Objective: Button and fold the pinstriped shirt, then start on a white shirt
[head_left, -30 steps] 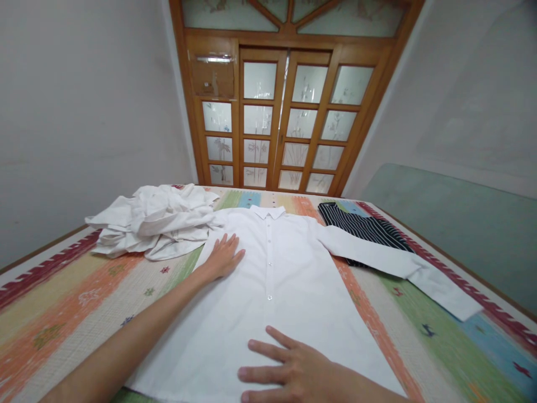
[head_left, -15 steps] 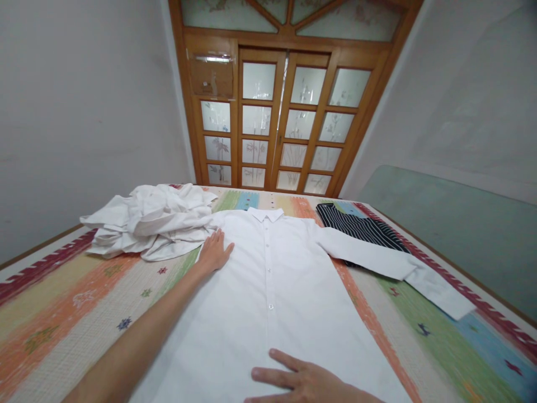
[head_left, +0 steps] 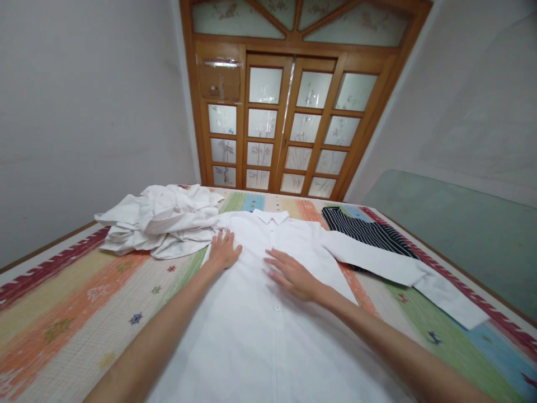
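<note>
A white button-up shirt lies spread front side up, its collar toward the far end. One sleeve stretches out to the right; the left sleeve is not plainly visible near the pile. My left hand rests flat on the shirt near its left shoulder, fingers apart. Over the shirt's middle, by the button placket, is my right hand, fingers spread and slightly blurred. Whether the right hand touches the cloth I cannot tell.
A crumpled heap of white cloth lies left of the shirt. A folded black-and-white striped garment sits at right, partly under the sleeve. The patterned striped cover spreads beneath everything. A pale green board stands along the right side.
My right hand has moved forward from the shirt's lower part to its chest. My left hand has stayed at the left shoulder. The view has shifted slightly.
</note>
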Demonstrator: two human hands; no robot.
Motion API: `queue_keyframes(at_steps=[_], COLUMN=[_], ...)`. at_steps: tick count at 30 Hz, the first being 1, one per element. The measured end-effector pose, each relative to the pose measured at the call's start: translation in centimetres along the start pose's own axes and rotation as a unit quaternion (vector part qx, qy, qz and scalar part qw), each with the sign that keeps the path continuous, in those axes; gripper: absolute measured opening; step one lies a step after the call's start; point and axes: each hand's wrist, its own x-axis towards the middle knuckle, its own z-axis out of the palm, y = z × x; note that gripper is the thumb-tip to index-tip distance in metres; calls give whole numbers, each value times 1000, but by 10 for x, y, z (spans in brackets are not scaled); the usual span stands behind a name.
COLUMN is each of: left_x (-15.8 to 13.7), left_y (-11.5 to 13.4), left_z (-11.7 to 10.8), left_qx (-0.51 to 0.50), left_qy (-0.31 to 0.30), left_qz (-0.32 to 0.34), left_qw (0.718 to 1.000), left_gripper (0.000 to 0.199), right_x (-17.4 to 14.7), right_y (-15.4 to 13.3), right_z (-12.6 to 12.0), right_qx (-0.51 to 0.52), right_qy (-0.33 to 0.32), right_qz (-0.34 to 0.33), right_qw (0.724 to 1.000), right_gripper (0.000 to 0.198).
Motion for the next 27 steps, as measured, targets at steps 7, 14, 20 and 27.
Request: queue_keyframes(at_steps=[7,14,20,27], left_x=[4,21,33,37], left_y=[-2,5,16,7], left_z=[5,11,12,9], left_qx=[-15,-18,-22,-11], left_qy=[-2,7,27,34], left_qz=[-3,-33,-44,-69], left_qw=[1000,999,998,997], left_gripper=[68,68,68,66], right_x=[64,58,46,41], right_y=[83,107,121,127], right_z=[29,23,17,16], right_qx=[-110,-122,-137,-160], right_qy=[-26,-38,-38,-18], right_qz=[269,361,390,396], right_qw=[956,924,910,904], right_gripper=[53,78,69,51])
